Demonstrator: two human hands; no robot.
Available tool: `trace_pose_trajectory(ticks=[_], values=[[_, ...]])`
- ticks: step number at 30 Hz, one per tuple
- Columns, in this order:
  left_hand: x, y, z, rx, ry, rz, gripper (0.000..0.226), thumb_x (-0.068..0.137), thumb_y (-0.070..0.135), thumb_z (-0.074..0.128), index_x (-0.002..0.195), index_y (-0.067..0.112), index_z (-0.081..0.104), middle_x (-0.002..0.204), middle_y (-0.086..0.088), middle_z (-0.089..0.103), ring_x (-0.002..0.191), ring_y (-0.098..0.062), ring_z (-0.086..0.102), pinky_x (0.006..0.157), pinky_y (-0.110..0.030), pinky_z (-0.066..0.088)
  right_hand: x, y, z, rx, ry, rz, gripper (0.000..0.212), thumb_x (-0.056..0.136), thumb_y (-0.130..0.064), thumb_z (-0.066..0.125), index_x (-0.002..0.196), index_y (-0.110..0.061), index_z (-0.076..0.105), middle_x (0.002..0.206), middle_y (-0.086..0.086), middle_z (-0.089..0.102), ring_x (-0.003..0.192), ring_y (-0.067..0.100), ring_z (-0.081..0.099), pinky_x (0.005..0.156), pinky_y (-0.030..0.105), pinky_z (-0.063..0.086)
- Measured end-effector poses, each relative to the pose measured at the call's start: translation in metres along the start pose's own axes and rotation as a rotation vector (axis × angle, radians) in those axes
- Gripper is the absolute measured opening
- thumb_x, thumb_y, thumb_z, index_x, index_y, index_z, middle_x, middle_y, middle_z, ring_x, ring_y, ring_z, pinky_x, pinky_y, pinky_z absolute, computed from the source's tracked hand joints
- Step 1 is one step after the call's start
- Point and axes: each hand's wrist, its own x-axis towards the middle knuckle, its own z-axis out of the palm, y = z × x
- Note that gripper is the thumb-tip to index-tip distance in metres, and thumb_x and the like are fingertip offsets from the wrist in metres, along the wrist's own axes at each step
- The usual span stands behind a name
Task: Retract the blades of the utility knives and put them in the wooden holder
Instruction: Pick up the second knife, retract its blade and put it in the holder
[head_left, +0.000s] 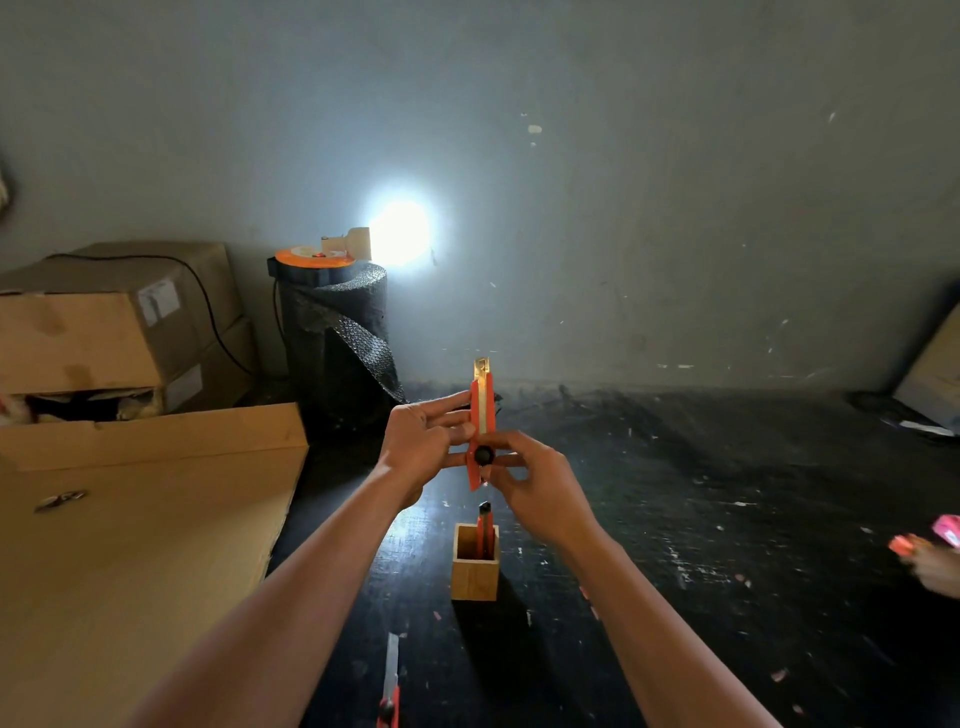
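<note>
Two bare hands meet above the dark, scuffed tabletop (675, 519) in the head view, both on one orange utility knife with a metal blade track (480, 423) that stands nearly upright in the air. The left hand (421, 441) pinches the knife's orange body from the side, its fingers (447, 405) closed against the handle. The right hand (535, 488) curls its fingers (506, 460) round the lower part of the knife, at the round black slider knob (483, 455). A short length of blade still shows at the knife's top end.

Just below the hands stands a small square open-topped wooden holder (475, 569), upright on the tabletop, with a second orange knife with a black end (485, 527) standing inside it, tilted slightly. Near the bottom edge lies a third orange utility knife with its long blade extended (390, 686), flat on the tabletop, well apart from the holder.

Flat brown cardboard sheets (145, 519) lie to the left, with stacked cardboard boxes (104, 322) behind them. A roll of black bubble wrap (337, 343) stands against the grey wall, beside a bright lamp (397, 231). At the right edge another person's hand (935, 566) shows partly.
</note>
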Motion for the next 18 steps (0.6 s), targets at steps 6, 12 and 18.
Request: trace_pose_trajectory(ticks=[6,12,18], values=[[-0.0022,0.0073,0.0015,0.022,-0.027,0.045,0.043,0.093,-0.014,0.06,0.129,0.008,0.067,0.077,0.016,0.079,0.072,-0.008,0.079,0.055,-0.022,0.06,0.0042,-0.0052,0.0019,0.024,0.05,0.031,0.021,0.091,-0.03,0.072,0.105,-0.031,0.057,0.101,-0.02,0.061,0.087,-0.001,0.058,0.073,0.009,0.039],[-0.0024,0.0104,-0.002,0.009,-0.023,0.044,0.044,0.092,-0.015,0.061,0.13,0.006,0.066,0.075,0.013,0.08,0.07,-0.009,0.079,0.053,-0.02,0.059,0.0033,-0.0058,0.0001,-0.008,0.018,-0.02,0.021,0.096,-0.022,0.066,0.116,-0.029,0.064,0.111,-0.015,0.064,0.093,-0.001,0.057,0.077,0.005,0.042],[-0.0039,0.0083,-0.0007,-0.006,-0.031,0.05,0.043,0.093,-0.016,0.059,0.128,0.007,0.068,0.081,0.01,0.081,0.075,-0.014,0.08,0.057,-0.026,0.062,0.0029,-0.007,0.0013,0.012,0.036,0.005,0.025,0.094,-0.031,0.069,0.115,-0.034,0.056,0.108,-0.02,0.059,0.09,0.0,0.056,0.068,0.004,0.036]])
